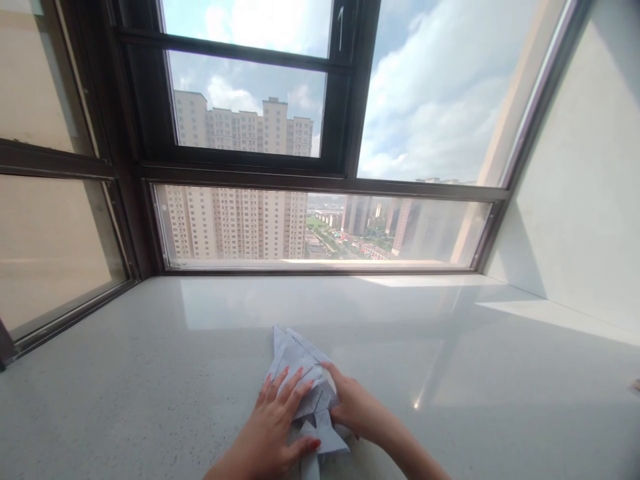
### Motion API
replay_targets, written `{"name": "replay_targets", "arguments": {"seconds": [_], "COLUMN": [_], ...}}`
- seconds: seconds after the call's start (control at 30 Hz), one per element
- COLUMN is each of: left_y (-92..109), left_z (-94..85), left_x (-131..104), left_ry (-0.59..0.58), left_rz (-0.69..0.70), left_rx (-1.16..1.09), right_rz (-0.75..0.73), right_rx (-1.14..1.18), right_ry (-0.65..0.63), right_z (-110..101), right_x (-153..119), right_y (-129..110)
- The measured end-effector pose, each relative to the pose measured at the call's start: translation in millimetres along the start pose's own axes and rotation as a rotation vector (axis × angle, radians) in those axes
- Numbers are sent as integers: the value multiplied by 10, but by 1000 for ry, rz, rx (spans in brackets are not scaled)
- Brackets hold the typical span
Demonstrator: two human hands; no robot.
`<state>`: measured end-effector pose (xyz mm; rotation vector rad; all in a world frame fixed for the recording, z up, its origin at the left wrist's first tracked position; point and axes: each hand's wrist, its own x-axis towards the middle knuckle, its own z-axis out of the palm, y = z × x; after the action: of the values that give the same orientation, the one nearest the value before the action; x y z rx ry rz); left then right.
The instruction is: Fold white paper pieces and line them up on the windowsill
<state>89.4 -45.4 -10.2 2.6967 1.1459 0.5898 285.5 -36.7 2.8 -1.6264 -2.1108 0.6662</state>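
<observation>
A piece of folded white paper (326,437) lies on the pale speckled sill in front of me, with a pointed end towards the window and several creases and flaps. My left hand (273,423) rests flat on its left side, fingers stretched out and apart, thumb on the lower flap. From the right, my right hand (353,403) grips the paper's edge, its index finger on the upper face and the other fingers curled at the side. The underside of the paper and part of the right fingers are hidden.
The stone sill (125,360) runs back to a dark window frame (320,272). A white wall (585,200) closes off the right side. A small object (636,385), too cut off to name, sits at the far right edge. High-rise buildings (240,220) stand outside.
</observation>
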Motion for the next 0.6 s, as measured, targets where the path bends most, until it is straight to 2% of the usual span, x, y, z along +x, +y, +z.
{"name": "replay_targets", "arguments": {"seconds": [0.13, 0.27, 0.4, 0.5, 0.6], "left_y": [-102, -230, -284, -240, -191], "left_z": [13, -4, -37, -65, -64], "left_x": [7, 24, 39, 40, 27], "left_ry": [-33, 18, 117, 156, 122], "left_rz": [-107, -183, -247, -231, -168], "left_rx": [5, 20, 37, 17, 14], "right_rz": [46, 54, -91, -218, -237], "right_rx": [110, 283, 216, 114, -4], "right_ry": [60, 154, 238, 163, 64], "right_z": [76, 119, 130, 137, 143], "right_x": [128, 155, 81, 0, -44], "right_y": [-12, 76, 37, -82, -167]}}
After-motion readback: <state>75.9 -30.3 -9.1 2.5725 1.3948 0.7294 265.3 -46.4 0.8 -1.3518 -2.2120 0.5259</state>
